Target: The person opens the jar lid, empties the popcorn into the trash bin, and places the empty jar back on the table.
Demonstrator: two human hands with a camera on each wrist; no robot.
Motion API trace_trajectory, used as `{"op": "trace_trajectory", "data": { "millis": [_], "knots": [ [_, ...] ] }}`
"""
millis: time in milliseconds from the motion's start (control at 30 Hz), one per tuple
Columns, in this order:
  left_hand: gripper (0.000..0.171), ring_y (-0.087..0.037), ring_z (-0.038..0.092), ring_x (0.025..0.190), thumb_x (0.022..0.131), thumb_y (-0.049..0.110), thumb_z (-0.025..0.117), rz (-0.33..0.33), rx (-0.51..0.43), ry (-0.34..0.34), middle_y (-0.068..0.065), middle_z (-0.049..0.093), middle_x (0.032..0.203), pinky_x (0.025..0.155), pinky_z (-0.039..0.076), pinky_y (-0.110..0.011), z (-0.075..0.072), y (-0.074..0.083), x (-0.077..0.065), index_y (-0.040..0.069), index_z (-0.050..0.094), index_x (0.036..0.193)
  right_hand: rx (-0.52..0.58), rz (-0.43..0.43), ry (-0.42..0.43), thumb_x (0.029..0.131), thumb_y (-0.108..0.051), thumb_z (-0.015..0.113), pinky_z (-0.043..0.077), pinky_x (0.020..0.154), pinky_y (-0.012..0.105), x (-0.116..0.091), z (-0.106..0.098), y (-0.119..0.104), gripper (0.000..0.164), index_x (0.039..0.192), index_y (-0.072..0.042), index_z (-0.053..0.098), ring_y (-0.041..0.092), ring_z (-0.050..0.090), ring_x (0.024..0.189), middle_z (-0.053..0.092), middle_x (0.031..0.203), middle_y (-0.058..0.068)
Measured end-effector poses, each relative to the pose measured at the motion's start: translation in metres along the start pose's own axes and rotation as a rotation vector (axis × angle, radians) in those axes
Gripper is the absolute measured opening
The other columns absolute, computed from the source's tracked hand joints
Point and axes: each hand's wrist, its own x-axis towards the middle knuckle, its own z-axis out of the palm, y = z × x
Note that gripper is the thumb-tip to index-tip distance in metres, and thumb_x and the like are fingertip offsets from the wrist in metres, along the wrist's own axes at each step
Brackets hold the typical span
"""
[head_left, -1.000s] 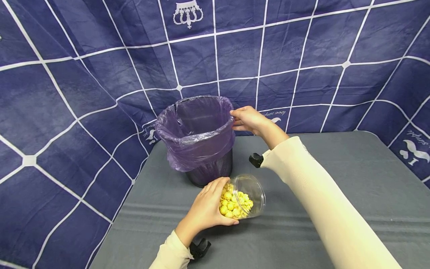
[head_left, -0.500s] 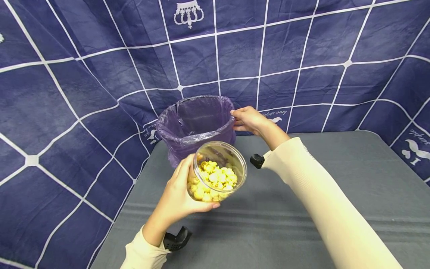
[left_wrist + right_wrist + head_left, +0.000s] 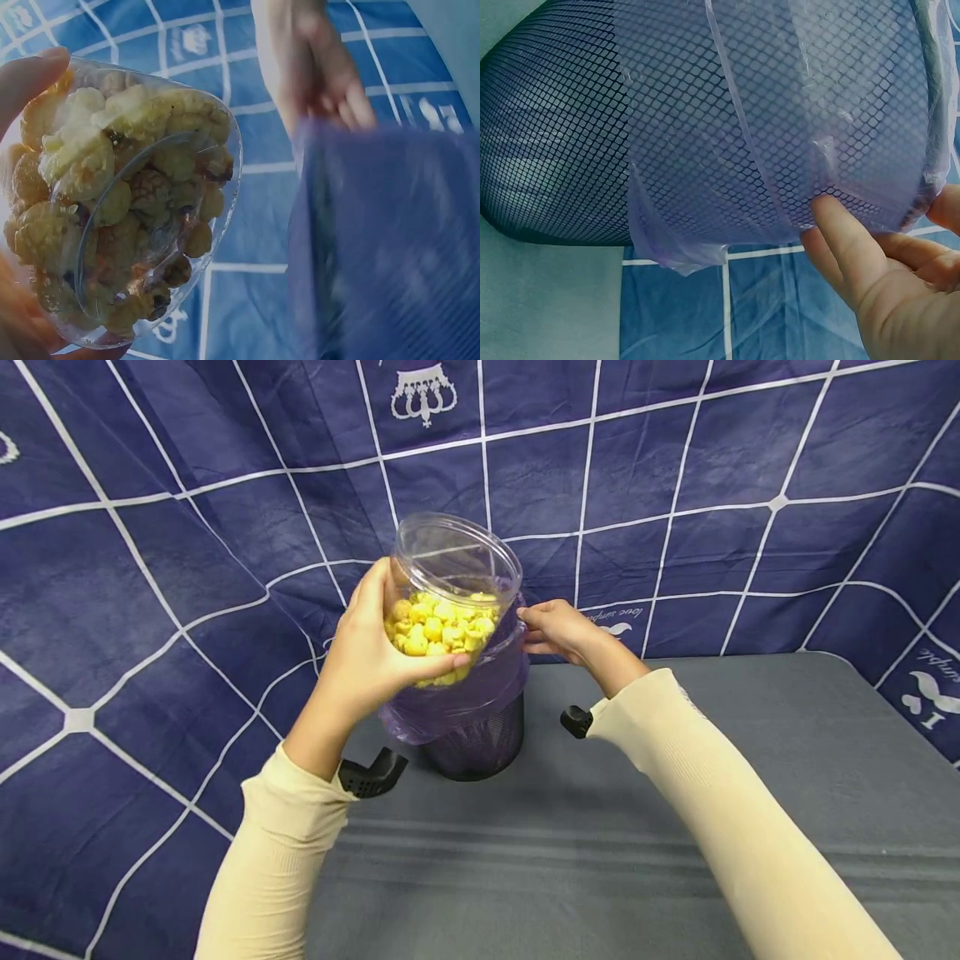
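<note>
My left hand [image 3: 363, 647] grips a clear plastic jar [image 3: 450, 560] of yellow popcorn [image 3: 435, 631], thumb along its near side. The jar is raised and tilted, its open mouth facing up and away, overlapping the bin's opening in the head view. Behind and below stands a black mesh wastebasket [image 3: 480, 743] lined with a purple bin bag [image 3: 450, 706]. My right hand [image 3: 558, 628] holds the wastebasket's right rim; in the right wrist view the thumb is at the rim and the fingers [image 3: 847, 232] lie against the bagged mesh. The left wrist view shows popcorn [image 3: 135, 180] pressed against the jar's wall.
A grey cloth-covered table [image 3: 615, 827] extends to the right and front. Blue cloth [image 3: 652, 460] with white grid lines hangs behind and on both sides, close to the wastebasket. Black wrist mounts [image 3: 372, 774] sit at both cuffs.
My left hand has lifted the popcorn jar from low in front of the wastebasket up and leftward to its opening, turning the jar's mouth from the right to away. The right hand has stayed at the rim.
</note>
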Motion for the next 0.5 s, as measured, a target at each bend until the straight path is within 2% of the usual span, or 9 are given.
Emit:
{"op": "trace_trajectory", "data": {
  "millis": [100, 267, 400, 500],
  "knots": [
    [0.088, -0.018, 0.045, 0.092, 0.049, 0.047, 0.083, -0.063, 0.103, -0.042, -0.008, 0.046, 0.104, 0.076, 0.039, -0.036, -0.006, -0.005, 0.020, 0.009, 0.039, 0.115, -0.003, 0.006, -0.004, 0.096, -0.016, 0.039, 0.045, 0.084, 0.032, 0.000, 0.001, -0.001, 0.044, 0.127, 0.014, 0.035, 0.031, 0.045, 0.113, 0.038, 0.126, 0.020],
    [0.098, -0.023, 0.044, 0.095, 0.049, 0.059, 0.077, -0.150, 0.273, -0.120, -0.009, 0.044, 0.107, 0.077, 0.041, -0.045, -0.010, -0.010, 0.048, 0.012, 0.035, 0.124, 0.013, 0.010, 0.000, 0.096, -0.014, 0.039, 0.043, 0.088, 0.035, -0.001, 0.002, -0.002, 0.044, 0.128, 0.014, 0.033, 0.032, 0.042, 0.116, 0.031, 0.134, 0.020],
    [0.102, -0.028, 0.044, 0.098, 0.049, 0.061, 0.076, -0.172, 0.402, -0.184, -0.011, 0.044, 0.107, 0.078, 0.040, -0.048, -0.008, -0.018, 0.067, 0.011, 0.032, 0.127, 0.014, 0.015, 0.007, 0.096, -0.014, 0.039, 0.042, 0.089, 0.036, -0.002, 0.001, -0.002, 0.043, 0.128, 0.014, 0.034, 0.032, 0.041, 0.116, 0.030, 0.135, 0.020],
    [0.110, -0.035, 0.042, 0.107, 0.051, 0.058, 0.077, -0.155, 0.507, -0.257, -0.015, 0.043, 0.119, 0.087, 0.036, -0.050, -0.005, -0.026, 0.078, 0.009, 0.026, 0.135, 0.008, 0.018, 0.005, 0.096, -0.015, 0.040, 0.042, 0.088, 0.035, -0.002, 0.001, -0.002, 0.044, 0.129, 0.014, 0.033, 0.032, 0.041, 0.117, 0.029, 0.135, 0.021]
  ]
}}
